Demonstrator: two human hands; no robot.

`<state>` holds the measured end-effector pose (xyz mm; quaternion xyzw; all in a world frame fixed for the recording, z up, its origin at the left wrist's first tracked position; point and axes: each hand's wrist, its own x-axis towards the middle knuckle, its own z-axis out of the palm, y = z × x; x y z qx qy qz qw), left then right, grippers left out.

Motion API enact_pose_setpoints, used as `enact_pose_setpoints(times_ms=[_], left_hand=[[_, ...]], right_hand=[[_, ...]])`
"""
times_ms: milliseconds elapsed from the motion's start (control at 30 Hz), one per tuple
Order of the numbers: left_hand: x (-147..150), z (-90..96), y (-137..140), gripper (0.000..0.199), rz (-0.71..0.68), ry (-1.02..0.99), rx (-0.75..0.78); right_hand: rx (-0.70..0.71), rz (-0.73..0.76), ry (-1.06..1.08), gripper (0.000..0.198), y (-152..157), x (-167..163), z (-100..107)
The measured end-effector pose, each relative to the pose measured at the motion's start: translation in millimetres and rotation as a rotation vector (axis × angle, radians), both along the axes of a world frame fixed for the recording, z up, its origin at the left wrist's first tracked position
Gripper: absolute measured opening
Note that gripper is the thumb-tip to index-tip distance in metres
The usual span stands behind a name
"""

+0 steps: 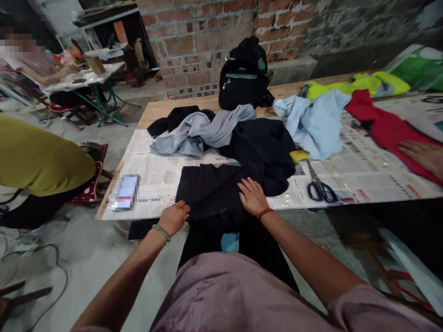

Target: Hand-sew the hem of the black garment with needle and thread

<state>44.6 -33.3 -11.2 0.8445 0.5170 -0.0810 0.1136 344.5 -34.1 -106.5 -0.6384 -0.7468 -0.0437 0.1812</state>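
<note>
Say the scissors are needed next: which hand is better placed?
Probably the right hand: it lies spread on the dark cloth, and the scissors are on its side, handles toward the person. The left hand is farther off and seems to pinch the cloth's near edge.

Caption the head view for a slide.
Left hand pinches the dark cloth at its edge; right hand rests on it, scissors nearby.

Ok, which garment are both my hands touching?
The black garment with dashed pale stitches along its near edge; the gray garment, light-blue garment and red garment lie farther away.
</note>
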Motion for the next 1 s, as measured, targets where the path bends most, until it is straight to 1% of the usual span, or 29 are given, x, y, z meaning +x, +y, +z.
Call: enact_pose_setpoints(times_ms=[100,167,267,367,433,500,667,733,900,1000], left_hand=[[22,-9.3,-9,0.022,0.058,-0.172,0.05],[40,-17.6,-15,0.022,0.072,-0.24,0.021],[64,-29.6,-19,0.019,0.089,-0.209,-0.037],[78,-38.6,-17,0.017,0.114,-0.133,-0.054],[81,-42.9,-15,0.015,0.121,-0.124,-0.043],[79,-46.3,-13,0.011,0.112,-0.17,-0.036],[64,-51.6,-10,0.008,0.096,-0.464,-0.034],[59,-52.3,-11,0.009,0.113,-0.53,-0.032],[60,-51.5,-15,0.01,0.132,-0.541,-0.009],[67,-50.9,-18,0.013,0.134,-0.449,0.003]], right_hand=[[-0.003,-0.002,0.005,0.041,0,0,0],[-0.003,-0.006,0.004,0.041,0,0,-1],[-0.001,-0.003,-0.002,0.041,1,0,-1],[0.005,0.001,-0.002,0.041,1,0,-1],[0.005,0.001,0.002,0.041,1,0,0],[0.001,-0.001,0.006,0.041,1,-1,0],[-0.01,-0.006,0.006,0.04,0,-1,2],[-0.01,-0.008,0.009,0.04,0,-1,2],[-0.002,-0.005,0.007,0.04,0,-1,1],[0.005,-0.001,0.001,0.04,0,0,1]])
